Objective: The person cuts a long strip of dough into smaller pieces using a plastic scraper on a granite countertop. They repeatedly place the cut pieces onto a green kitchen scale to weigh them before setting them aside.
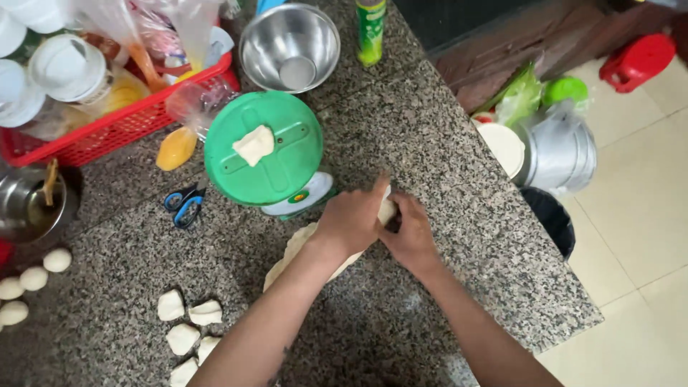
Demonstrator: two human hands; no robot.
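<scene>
One dough lump (pixel 254 144) sits on the green scale pan (pixel 287 172); the steel bowl (pixel 289 47) is empty. Left hand (pixel 351 218) and right hand (pixel 411 236) grasp the dough log (pixel 294 247) on the granite counter (pixel 430 143), its long axis running diagonally, near-left to far-right.

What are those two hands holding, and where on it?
Both the left hand and the right hand grip the long dough piece at its far end, near the green scale; the rest lies on the counter.

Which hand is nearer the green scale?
Left. The left hand sits just below the green scale, close beside its base; the right hand is farther right, on the dough.
</scene>
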